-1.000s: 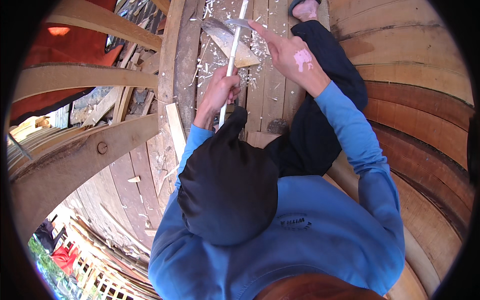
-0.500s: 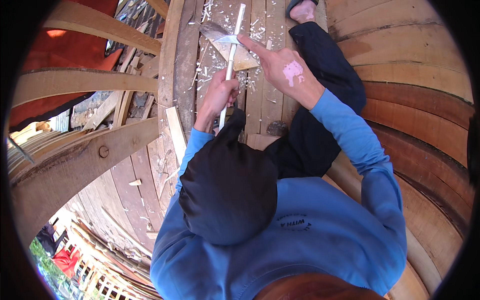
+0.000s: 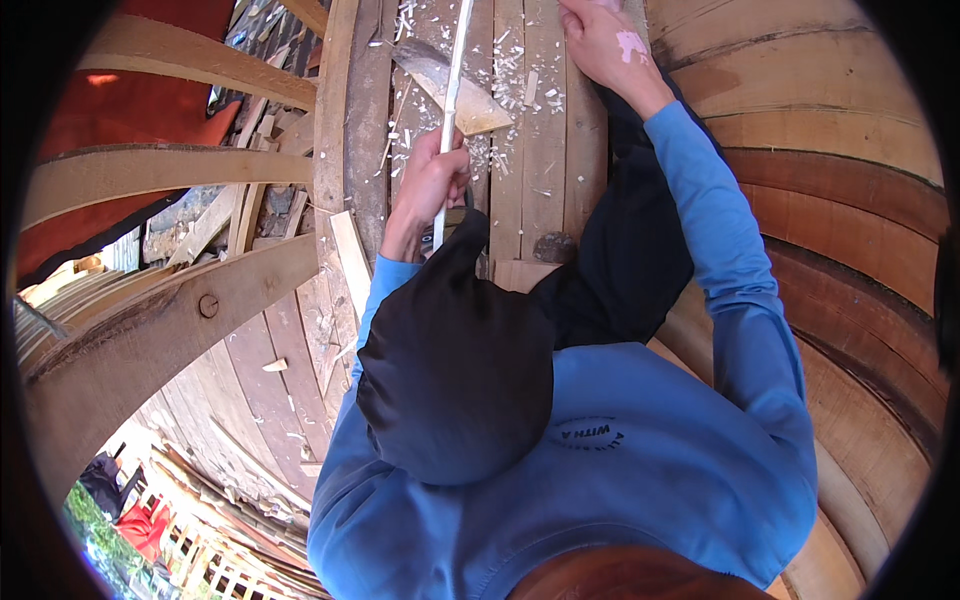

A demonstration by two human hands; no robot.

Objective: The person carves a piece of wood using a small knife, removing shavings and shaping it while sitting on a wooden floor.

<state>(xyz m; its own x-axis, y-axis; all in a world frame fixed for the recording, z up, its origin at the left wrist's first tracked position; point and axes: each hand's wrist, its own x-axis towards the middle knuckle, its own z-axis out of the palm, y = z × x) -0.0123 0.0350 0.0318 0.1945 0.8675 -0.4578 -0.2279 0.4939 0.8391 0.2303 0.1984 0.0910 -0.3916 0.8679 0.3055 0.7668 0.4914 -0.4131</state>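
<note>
A long, pale, slender wooden stick (image 3: pixel 456 75) runs up from beside my raised left knee (image 3: pixel 455 380) and past the upper edge of the view. My left hand (image 3: pixel 430 185) is closed around its lower part, fingers wrapped over it. At the upper right, apart from the stick, my right hand (image 3: pixel 605 45) is above my stretched-out right leg, near the foot. Its fingers are curled in, and what they hold, if anything, is hidden. Under the stick lies a flat triangular piece (image 3: pixel 465 95), grey at one end and wood-coloured at the other.
White shavings (image 3: pixel 505 75) litter the plank floor (image 3: pixel 505 215). Curved planks (image 3: pixel 830 170) form a wall at my right. Heavy wooden ribs (image 3: pixel 170 177) stand at my left, with red cloth (image 3: pixel 130 120) behind them. A loose wood strip (image 3: pixel 350 262) lies beside my left forearm.
My right hand has moved up and right, away from the stick, and the metal blade that was against the stick is out of sight. My left hand still grips the stick, which has shifted slightly left.
</note>
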